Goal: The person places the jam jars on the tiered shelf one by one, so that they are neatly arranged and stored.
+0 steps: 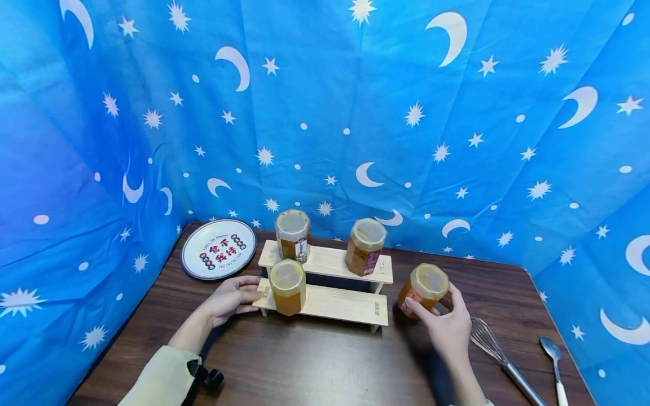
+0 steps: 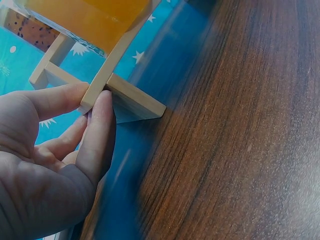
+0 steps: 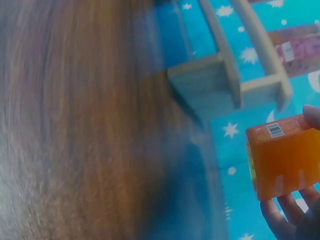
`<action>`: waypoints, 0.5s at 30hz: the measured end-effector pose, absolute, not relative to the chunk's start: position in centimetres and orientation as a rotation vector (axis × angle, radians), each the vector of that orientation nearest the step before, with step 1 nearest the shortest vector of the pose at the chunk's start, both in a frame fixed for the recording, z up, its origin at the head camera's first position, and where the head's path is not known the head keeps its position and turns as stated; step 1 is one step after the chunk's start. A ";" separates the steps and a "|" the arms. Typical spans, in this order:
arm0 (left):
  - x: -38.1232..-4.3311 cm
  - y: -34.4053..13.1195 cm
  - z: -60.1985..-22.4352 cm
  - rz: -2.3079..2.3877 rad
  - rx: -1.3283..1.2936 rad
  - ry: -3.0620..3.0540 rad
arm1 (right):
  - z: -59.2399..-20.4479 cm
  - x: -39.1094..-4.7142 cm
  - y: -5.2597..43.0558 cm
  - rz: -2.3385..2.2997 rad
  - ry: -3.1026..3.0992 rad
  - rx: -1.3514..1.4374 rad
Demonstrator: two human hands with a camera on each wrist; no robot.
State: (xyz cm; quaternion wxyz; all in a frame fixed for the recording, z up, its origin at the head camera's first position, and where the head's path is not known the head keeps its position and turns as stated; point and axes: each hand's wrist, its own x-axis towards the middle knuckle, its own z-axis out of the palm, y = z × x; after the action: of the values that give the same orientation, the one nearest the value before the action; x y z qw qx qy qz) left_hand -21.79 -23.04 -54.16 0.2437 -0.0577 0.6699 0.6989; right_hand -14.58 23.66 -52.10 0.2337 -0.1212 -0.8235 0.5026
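Observation:
A two-tier wooden rack stands on the dark table, with a jar of amber contents at the left of its front tier. Two more jars stand on the back tier: one at the left, one at the right. My left hand pinches the left end of the front board between thumb and fingers. To the right of the rack, my right hand grips an orange jar around its sides, thumb on one side and fingers on the other. The jar's label has a barcode, and its translucent lid faces up.
A white plate with red and green print lies at the back left. By the right forearm is a whisk; farther right lies a spoon. A blue star-and-moon cloth hangs behind the table and at its sides.

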 end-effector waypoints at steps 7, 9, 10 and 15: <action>-21.9 -23.0 -54.3 1.908 -0.160 1.832 | -50.1 -13.3 22.1 1.414 -2.300 -0.268; -21.8 -23.0 -54.3 1.912 -0.151 1.834 | -49.9 -13.2 21.6 1.422 -2.310 -0.250; -21.8 -23.0 -54.3 1.914 -0.146 1.834 | -49.8 -13.2 21.4 1.425 -2.314 -0.242; -21.7 -23.0 -54.3 1.923 -0.147 1.832 | -49.6 -12.9 20.0 1.458 -2.338 -0.199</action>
State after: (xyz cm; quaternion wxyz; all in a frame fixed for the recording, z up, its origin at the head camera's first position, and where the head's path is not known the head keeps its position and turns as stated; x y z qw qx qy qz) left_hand -21.70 -23.00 -54.31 0.2385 -0.0538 0.6690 0.7019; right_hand -12.89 19.99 -49.61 0.1886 -0.0709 -0.8311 0.5183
